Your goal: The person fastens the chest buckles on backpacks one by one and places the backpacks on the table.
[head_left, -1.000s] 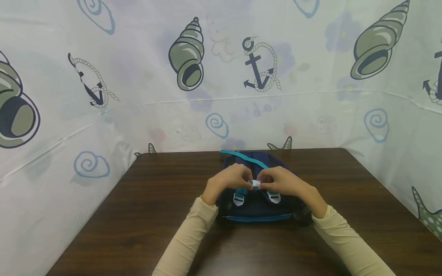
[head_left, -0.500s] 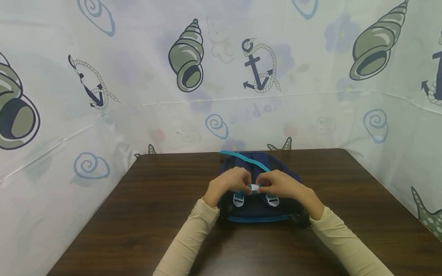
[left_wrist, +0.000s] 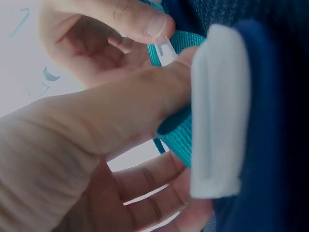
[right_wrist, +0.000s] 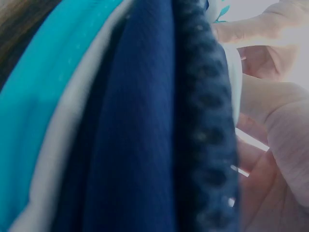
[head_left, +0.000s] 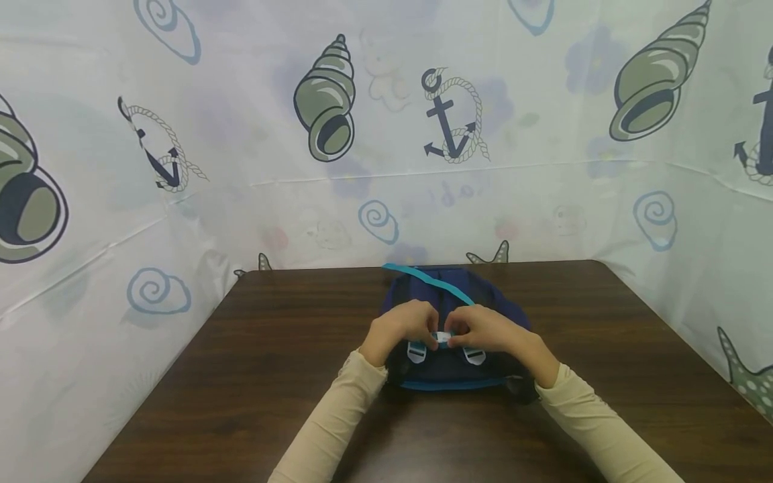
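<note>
A navy backpack (head_left: pixel 449 372) with teal trim lies on the table, its shoulder straps facing up. Over its middle, my left hand (head_left: pixel 403 327) and right hand (head_left: pixel 490 329) meet at a small white buckle (head_left: pixel 443 337) on teal webbing. Each hand pinches one side of it between thumb and fingers. In the left wrist view the white buckle (left_wrist: pixel 165 52) shows between the thumbs, with a loop of teal webbing (left_wrist: pixel 178 135) below. A white strap adjuster (left_wrist: pixel 219 116) stands close in front. The right wrist view shows mostly the backpack's blue fabric (right_wrist: pixel 135 121), with the right hand (right_wrist: pixel 285 130) behind.
Two white strap adjusters, one on the left (head_left: pixel 417 352) and one on the right (head_left: pixel 474 355), hang below the hands. A loose teal strap (head_left: pixel 429 276) crosses the backpack's top. The dark wooden table (head_left: pixel 272 376) reaches a patterned white curtain (head_left: pixel 241 134) behind.
Both hands have come slightly down and toward the person, carrying the buckle with them. They keep their pinch, and the backpack has shifted very little.
</note>
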Motion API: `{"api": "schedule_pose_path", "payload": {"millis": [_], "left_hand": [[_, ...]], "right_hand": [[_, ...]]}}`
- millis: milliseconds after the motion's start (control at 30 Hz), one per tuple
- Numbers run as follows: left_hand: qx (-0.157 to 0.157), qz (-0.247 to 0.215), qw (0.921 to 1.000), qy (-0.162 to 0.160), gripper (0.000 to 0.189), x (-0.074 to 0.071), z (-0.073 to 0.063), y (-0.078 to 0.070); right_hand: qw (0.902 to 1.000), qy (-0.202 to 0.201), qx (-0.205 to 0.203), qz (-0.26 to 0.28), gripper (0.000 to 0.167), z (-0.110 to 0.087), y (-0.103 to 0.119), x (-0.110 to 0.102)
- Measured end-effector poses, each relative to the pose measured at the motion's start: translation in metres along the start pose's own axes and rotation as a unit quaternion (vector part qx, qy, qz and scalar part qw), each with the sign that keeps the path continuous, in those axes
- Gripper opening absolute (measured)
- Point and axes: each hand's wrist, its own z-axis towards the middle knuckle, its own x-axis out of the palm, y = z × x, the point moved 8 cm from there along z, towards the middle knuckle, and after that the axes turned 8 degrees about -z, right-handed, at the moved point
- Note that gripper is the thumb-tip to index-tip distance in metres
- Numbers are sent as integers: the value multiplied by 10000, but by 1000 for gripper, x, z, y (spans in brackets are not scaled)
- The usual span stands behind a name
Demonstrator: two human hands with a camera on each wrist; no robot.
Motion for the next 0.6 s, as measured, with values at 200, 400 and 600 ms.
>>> {"api": "schedule_pose_path", "payload": {"millis": [200,400,600], "left_hand": [[-156,118,9998,-46,19,4,2,0],[27,11,9999,147,23,3,0,0],[245,-40,9993,269,48,-6,-4,0]], "right_hand": [[9997,-41,16,-231,15,0,-1,2],[9999,5,-59,-136,16,-1,-1,2],[9998,-86,-142,121,24,-3,-3,-10]]}}
